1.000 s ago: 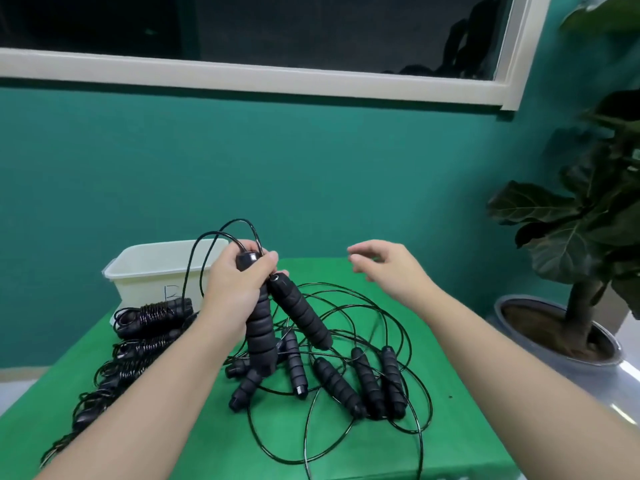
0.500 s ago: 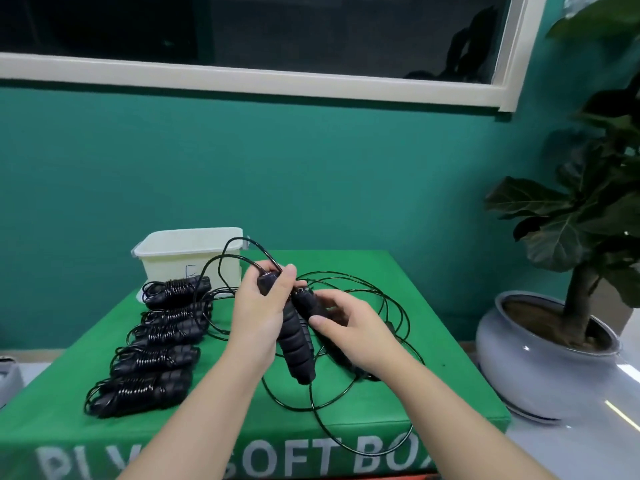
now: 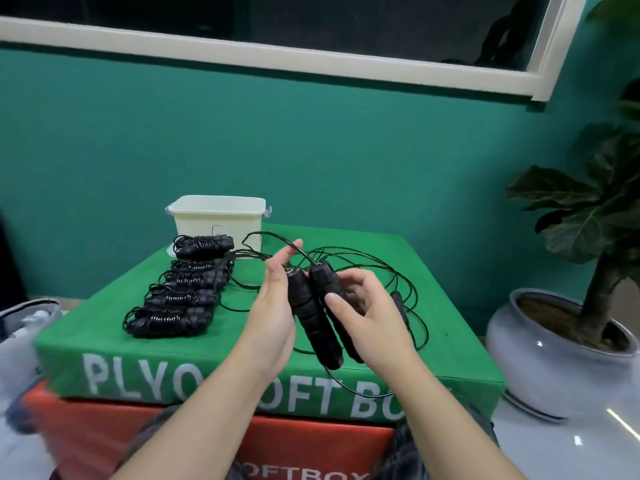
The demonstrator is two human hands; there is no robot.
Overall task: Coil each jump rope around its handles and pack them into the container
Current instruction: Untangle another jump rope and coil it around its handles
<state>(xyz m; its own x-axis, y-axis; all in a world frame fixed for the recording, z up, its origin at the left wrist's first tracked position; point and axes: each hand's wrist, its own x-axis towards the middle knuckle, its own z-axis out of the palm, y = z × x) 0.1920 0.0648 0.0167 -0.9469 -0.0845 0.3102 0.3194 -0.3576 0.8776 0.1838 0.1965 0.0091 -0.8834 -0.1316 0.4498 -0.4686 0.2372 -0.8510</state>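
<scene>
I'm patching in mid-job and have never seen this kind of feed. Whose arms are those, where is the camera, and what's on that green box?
No machine here: a person's bare arms, filmed by a camera worn on their head, looking forward and down. The left hand and right hand hold two black handles of one jump rope side by side; its thin cord lies loose on the green soft box. To the left lie five coiled ropes in a row. Behind them stands a cream container; its inside is hidden. A potted plant stands on the right.
</scene>
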